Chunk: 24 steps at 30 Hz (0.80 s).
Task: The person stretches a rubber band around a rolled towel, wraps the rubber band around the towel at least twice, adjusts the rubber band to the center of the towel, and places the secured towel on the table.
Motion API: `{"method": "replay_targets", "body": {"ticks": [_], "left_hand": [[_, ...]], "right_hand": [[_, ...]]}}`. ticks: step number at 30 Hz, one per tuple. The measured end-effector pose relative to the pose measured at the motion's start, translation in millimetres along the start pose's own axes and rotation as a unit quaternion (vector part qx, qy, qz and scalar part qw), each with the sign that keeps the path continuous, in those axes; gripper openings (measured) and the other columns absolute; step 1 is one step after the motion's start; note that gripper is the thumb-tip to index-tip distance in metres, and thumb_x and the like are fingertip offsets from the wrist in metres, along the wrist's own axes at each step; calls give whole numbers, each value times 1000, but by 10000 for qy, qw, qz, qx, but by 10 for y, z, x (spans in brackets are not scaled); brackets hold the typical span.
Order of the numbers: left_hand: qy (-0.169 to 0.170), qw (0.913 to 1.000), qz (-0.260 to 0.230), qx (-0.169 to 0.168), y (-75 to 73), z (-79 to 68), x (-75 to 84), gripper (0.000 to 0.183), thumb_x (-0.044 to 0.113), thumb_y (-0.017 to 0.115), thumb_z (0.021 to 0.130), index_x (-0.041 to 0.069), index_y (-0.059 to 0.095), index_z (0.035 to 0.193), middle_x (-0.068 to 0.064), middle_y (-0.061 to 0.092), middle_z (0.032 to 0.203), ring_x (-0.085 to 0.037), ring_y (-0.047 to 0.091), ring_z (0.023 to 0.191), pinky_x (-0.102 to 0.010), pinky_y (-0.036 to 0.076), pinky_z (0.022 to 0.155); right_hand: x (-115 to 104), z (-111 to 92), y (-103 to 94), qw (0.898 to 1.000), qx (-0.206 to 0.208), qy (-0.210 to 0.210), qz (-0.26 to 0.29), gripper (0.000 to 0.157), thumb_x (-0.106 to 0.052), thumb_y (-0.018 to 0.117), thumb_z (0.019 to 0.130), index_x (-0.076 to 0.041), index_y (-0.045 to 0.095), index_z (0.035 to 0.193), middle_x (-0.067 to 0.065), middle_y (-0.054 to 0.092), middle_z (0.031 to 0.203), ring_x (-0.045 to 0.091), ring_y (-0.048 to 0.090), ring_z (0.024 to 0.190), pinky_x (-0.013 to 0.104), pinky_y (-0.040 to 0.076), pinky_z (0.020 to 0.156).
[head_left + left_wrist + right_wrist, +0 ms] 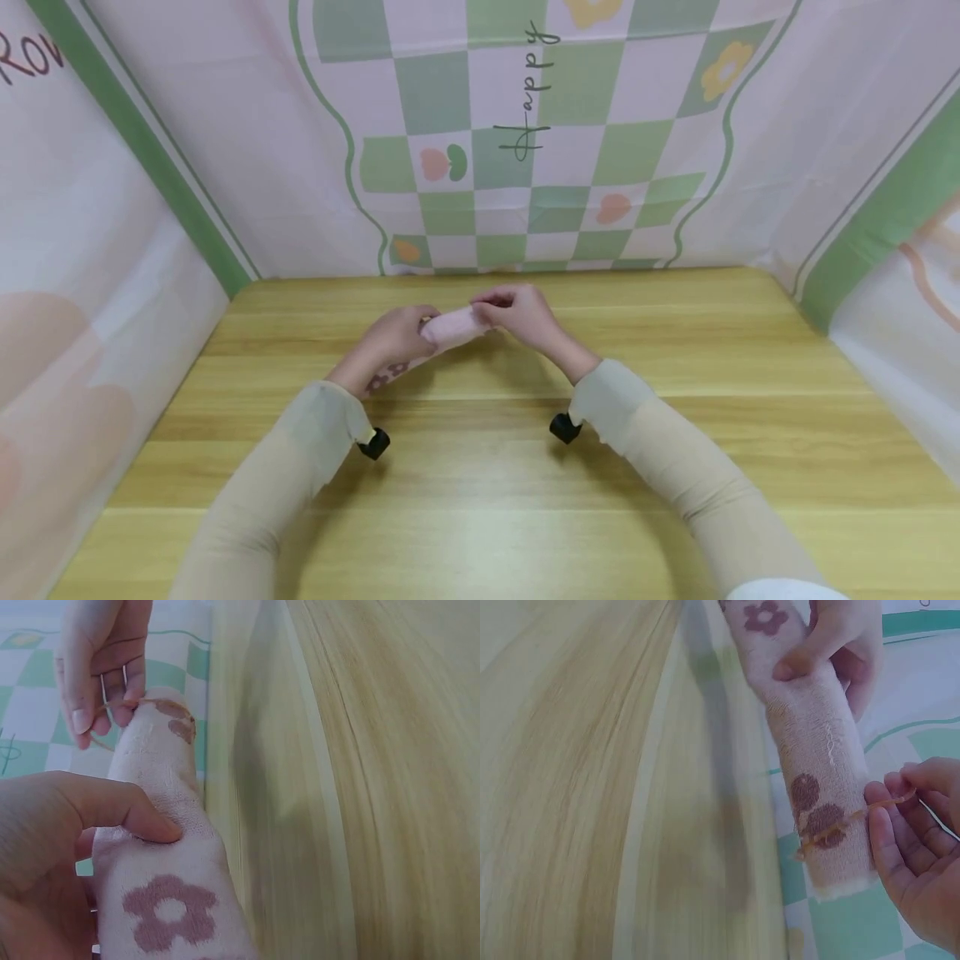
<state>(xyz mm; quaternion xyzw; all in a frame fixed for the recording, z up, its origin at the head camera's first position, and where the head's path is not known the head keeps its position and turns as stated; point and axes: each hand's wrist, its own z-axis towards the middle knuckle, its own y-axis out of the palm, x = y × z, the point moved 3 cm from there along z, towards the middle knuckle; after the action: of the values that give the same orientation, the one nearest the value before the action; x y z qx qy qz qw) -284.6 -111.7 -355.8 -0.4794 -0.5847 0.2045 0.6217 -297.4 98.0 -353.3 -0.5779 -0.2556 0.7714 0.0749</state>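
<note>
A pale pink towel [456,327] with brownish flower prints is rolled into a long tube, raised and slanting over the table. My left hand [397,337] grips the tube around its middle, thumb pressed along the top in the left wrist view. Around the far end runs a thin orange-brown rubber band [847,823], crossing one of the dark prints. My right hand [930,840] pinches a part of this band with thumb and fingertips, pulling it out to the side of the roll. The towel's near end trails below my left wrist.
Beneath my hands lies a wood-grain table [480,467]. A checkered green and white cloth [502,200] hangs at its back edge, with more printed cloth on both sides. Small black wrist cameras [375,443] hang under both sleeves.
</note>
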Motion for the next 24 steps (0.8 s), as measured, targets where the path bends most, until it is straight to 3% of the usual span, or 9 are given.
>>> {"method": "replay_targets", "body": {"ticks": [4, 8, 12, 19, 24], "left_hand": [[71, 9999, 93, -36, 16, 23, 11, 53, 12, 72, 88, 7, 61, 140, -17, 66, 130, -33, 63, 107, -50, 49, 97], [61, 10000, 32, -42, 30, 45, 11, 53, 13, 72, 88, 7, 60, 140, -17, 66, 130, -34, 63, 107, -50, 49, 97], [-7, 9997, -248, -26, 11, 48, -9, 56, 13, 72, 90, 4, 56, 143, -20, 63, 133, -36, 62, 114, -52, 47, 102], [-2, 9982, -598, -43, -40, 67, -76, 57, 8, 68, 90, -1, 53, 144, -23, 59, 139, -39, 57, 124, -52, 44, 108], [-37, 9977, -682, -3, -69, 93, -113, 55, 6, 64, 89, -2, 53, 143, -24, 58, 140, -41, 54, 128, -53, 42, 109]], "right_hand": [[-7, 7, 16, 9998, -85, -12, 178, 20, -10, 70, 98, 3, 76, 112, 15, 76, 104, 20, 68, 83, 24, 55, 68], [13, -11, 37, 9987, -269, 49, 441, 20, -7, 71, 98, 5, 75, 113, 17, 75, 104, 22, 70, 83, 39, 60, 74], [48, -30, 43, 9973, -386, 84, 613, 21, -4, 73, 95, 5, 74, 114, 17, 74, 106, 22, 70, 88, 47, 60, 81], [110, -54, 1, 9990, -219, -88, 379, 13, -5, 76, 92, 4, 72, 102, 12, 72, 94, 18, 67, 83, 26, 56, 74], [147, -80, -11, 9994, -96, -157, 309, 13, -3, 77, 91, 4, 66, 95, 10, 68, 87, 16, 63, 79, 21, 53, 70]]}}
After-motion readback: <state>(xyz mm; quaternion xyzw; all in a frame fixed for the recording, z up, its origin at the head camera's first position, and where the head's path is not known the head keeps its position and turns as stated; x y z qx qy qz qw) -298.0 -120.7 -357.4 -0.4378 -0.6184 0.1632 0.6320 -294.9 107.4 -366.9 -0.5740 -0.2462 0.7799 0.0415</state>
